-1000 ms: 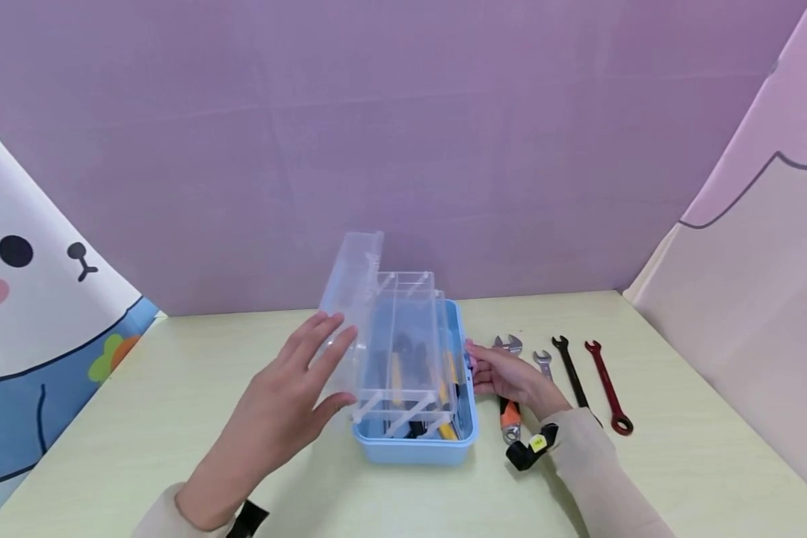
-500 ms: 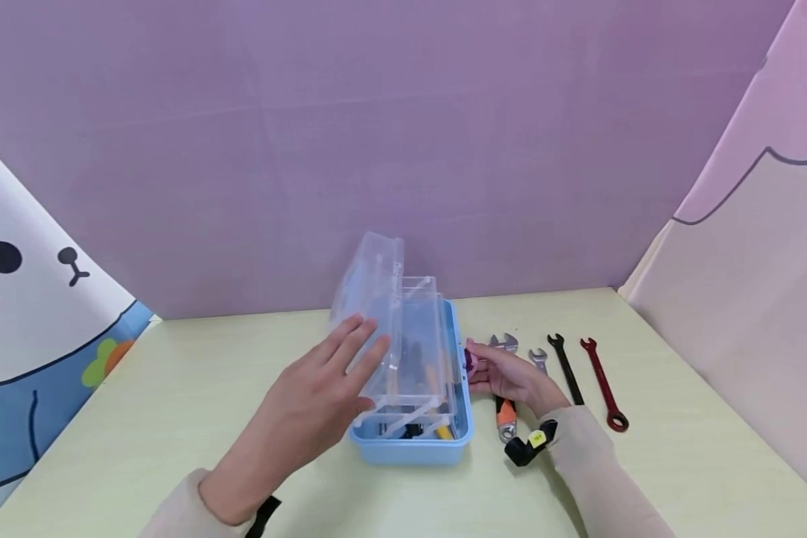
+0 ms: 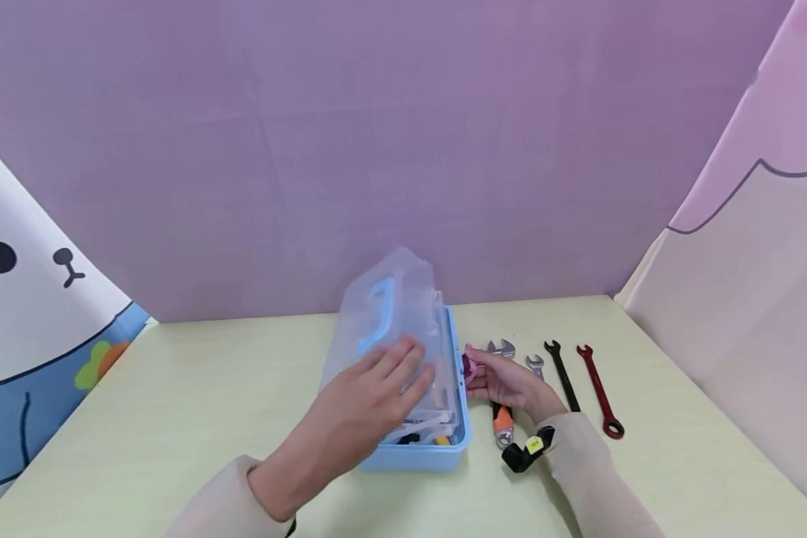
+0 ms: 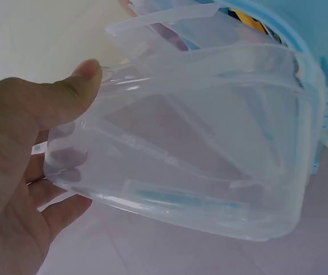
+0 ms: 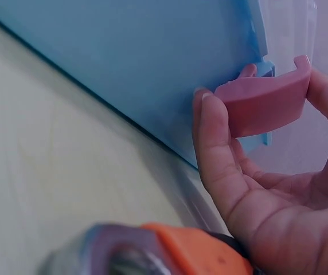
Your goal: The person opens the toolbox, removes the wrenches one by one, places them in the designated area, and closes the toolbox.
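A light blue toolbox point(image 3: 413, 460) stands on the table, its clear lid point(image 3: 409, 276) with a blue handle point(image 3: 389, 300) tilted over the inner trays. My left hand point(image 3: 356, 411) is at the lid's near end. In the left wrist view the thumb lies at the rim of the lid point(image 4: 175, 143), with fingers on its other side. On the toolbox's right side, my right hand point(image 3: 507, 385) pinches a pink latch point(image 5: 264, 106) between thumb and fingers. Beneath the trays, a yellow piece point(image 3: 441, 441) and a black piece show in part.
Right of the toolbox lie an orange-handled adjustable wrench point(image 3: 503, 420), a small silver wrench point(image 3: 535, 364), a black wrench point(image 3: 561, 373) and a red wrench point(image 3: 601, 392). A purple backdrop point(image 3: 276, 164) rises behind the table, with printed panels on both sides.
My left hand has swung the lid rightward and down over the trays, bringing its blue handle into sight. The right hand stays at the pink latch.
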The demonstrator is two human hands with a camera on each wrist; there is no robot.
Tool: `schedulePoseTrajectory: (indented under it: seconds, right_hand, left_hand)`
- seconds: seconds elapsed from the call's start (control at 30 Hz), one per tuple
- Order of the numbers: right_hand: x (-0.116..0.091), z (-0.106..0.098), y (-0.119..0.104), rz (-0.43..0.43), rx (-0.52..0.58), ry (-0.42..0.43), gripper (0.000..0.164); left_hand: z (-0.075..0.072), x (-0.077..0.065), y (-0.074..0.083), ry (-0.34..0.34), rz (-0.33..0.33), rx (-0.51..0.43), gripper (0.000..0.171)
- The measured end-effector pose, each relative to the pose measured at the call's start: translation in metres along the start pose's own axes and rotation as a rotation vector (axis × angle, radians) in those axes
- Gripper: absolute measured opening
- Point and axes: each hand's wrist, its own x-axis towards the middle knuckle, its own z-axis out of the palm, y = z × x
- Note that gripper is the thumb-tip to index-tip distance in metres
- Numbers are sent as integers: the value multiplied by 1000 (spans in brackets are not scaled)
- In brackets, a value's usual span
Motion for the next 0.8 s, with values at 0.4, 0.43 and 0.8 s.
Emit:
schedulePoseTrajectory:
  seconds: [0.4, 0.43, 0.8]
  right_hand:
    - [3, 4, 1, -7, -3, -16, 33]
    - [3, 4, 1, -10, -9, -14, 33]
    - [-3, 1, -3, -17, -9, -2, 33]
  left_hand:
    - [8, 20, 21, -95, 169, 169, 42]
    - [8, 20, 20, -88, 165, 151, 42]
    - [19, 15, 19, -85, 68, -116, 51]
